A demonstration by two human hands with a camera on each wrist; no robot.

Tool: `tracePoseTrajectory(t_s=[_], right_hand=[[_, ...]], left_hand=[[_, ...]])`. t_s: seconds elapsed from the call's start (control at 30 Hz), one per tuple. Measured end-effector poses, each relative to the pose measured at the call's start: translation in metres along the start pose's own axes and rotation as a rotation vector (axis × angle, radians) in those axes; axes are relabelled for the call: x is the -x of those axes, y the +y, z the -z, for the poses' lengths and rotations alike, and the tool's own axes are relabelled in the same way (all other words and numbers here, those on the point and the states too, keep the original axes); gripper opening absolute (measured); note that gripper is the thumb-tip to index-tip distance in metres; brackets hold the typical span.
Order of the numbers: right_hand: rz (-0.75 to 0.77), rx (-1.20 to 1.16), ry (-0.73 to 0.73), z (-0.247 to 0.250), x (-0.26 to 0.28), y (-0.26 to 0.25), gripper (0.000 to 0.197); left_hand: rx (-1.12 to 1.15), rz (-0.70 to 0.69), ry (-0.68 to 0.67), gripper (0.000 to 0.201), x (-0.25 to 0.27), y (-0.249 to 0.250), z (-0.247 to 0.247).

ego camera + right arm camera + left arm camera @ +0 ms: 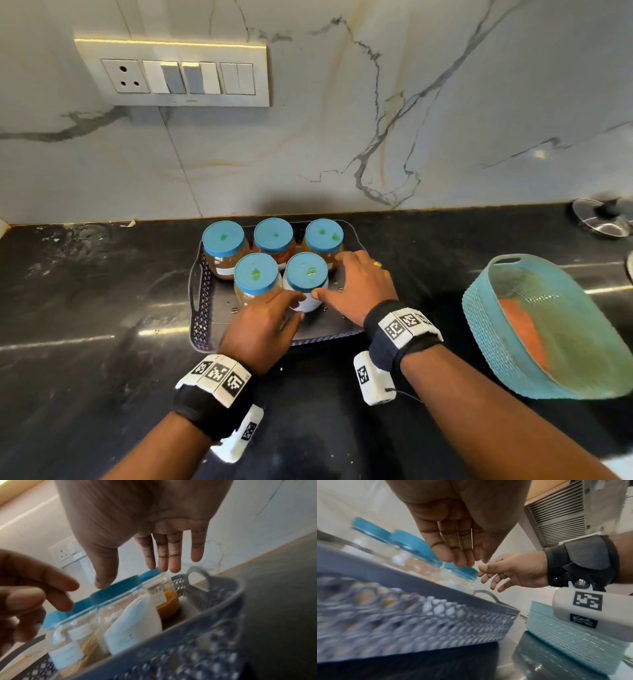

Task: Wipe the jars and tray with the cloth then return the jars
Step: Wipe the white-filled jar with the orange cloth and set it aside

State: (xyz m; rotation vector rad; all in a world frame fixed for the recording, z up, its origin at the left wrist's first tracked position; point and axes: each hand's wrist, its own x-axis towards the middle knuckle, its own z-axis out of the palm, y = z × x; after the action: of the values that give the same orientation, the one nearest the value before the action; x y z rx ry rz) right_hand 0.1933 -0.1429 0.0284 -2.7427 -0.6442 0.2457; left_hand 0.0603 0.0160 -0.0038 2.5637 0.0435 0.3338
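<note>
A grey lattice-walled tray (202, 301) (223, 615) stands on the black counter and holds several clear jars with blue lids. The front right jar (307, 281) (135, 622) has white contents. My left hand (274, 308) (458, 553) reaches in from the front, fingers straight, its tips at that jar's lower left side. My right hand (356, 284) (154, 561) is spread open at the jar's right, thumb against its side and fingers reaching past toward the back right jar (323, 240). Neither hand grips anything. An orange cloth (520, 329) lies in the teal basket (513, 359).
The teal basket sits tilted on the counter right of the tray. A steel vessel (603, 222) stands at the far right by the marble wall. A switch panel (171, 73) is on the wall above. Black counter (85, 308) stretches left of the tray.
</note>
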Motion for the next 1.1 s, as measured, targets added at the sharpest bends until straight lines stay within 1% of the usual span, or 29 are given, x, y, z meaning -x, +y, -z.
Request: tracePoseTrajectory(t_s=[0.07,0.1,0.13,0.2,0.23,0.3,0.33,0.4,0.43,0.47,0.53,0.6,0.7,0.77,0.83,0.97,1.1], right_hand=[[-0.025,-0.098,0.024,0.012,0.012,0.022,0.055],[-0.048,-0.144,0.036,0.022,0.022,0.037,0.044],[-0.065,-0.175,0.047,0.031,0.029,0.048,0.033],[-0.14,-0.198,0.099,0.054,0.048,0.077,0.018],[-0.178,-0.204,0.133,0.067,0.056,0.09,0.017],[-0.266,-0.196,0.216,0.095,0.075,0.127,0.023],[-0.303,-0.169,0.239,0.109,0.083,0.145,0.027],[-0.347,-0.053,0.236,0.135,0.093,0.186,0.029],[-0.356,0.009,0.204,0.148,0.095,0.208,0.025],[-0.348,0.071,0.143,0.157,0.093,0.226,0.021],[-0.292,0.195,-0.037,0.172,0.084,0.259,0.015],[-0.218,0.267,-0.22,0.177,0.067,0.283,0.018],[-0.151,0.364,-0.398,0.17,0.038,0.303,0.02],[-0.112,0.382,-0.48,0.156,0.017,0.311,0.02],[-0.053,0.403,-0.533,0.14,0.002,0.31,0.019],[0.033,0.466,-0.62,0.115,-0.021,0.314,0.036],[0.06,0.467,-0.697,0.091,-0.033,0.319,0.041]], left_hand=[[0.039,-0.029,-0.009,0.021,-0.013,0.022,-0.009],[0.063,-0.039,-0.035,0.015,-0.021,0.039,-0.016],[0.081,-0.03,-0.067,0.02,-0.027,0.053,-0.02],[0.148,-0.039,-0.161,0.049,-0.04,0.087,-0.032],[0.177,-0.046,-0.202,0.056,-0.045,0.101,-0.038],[0.221,-0.094,-0.275,0.058,-0.056,0.131,-0.056],[0.215,-0.124,-0.308,0.054,-0.059,0.145,-0.064],[0.16,-0.157,-0.345,0.031,-0.062,0.171,-0.08],[0.129,-0.176,-0.344,0.021,-0.064,0.184,-0.087],[0.101,-0.19,-0.34,0.018,-0.067,0.193,-0.091],[0.059,-0.202,-0.327,0.018,-0.079,0.21,-0.101],[0.055,-0.176,-0.308,0.019,-0.096,0.222,-0.111],[0.046,-0.122,-0.291,0.02,-0.116,0.237,-0.126],[-0.002,-0.074,-0.27,0.018,-0.125,0.244,-0.133],[-0.058,-0.033,-0.238,0.016,-0.13,0.248,-0.136],[-0.066,0.041,-0.187,0.015,-0.135,0.244,-0.141],[-0.03,0.098,-0.141,0.013,-0.13,0.236,-0.146]])
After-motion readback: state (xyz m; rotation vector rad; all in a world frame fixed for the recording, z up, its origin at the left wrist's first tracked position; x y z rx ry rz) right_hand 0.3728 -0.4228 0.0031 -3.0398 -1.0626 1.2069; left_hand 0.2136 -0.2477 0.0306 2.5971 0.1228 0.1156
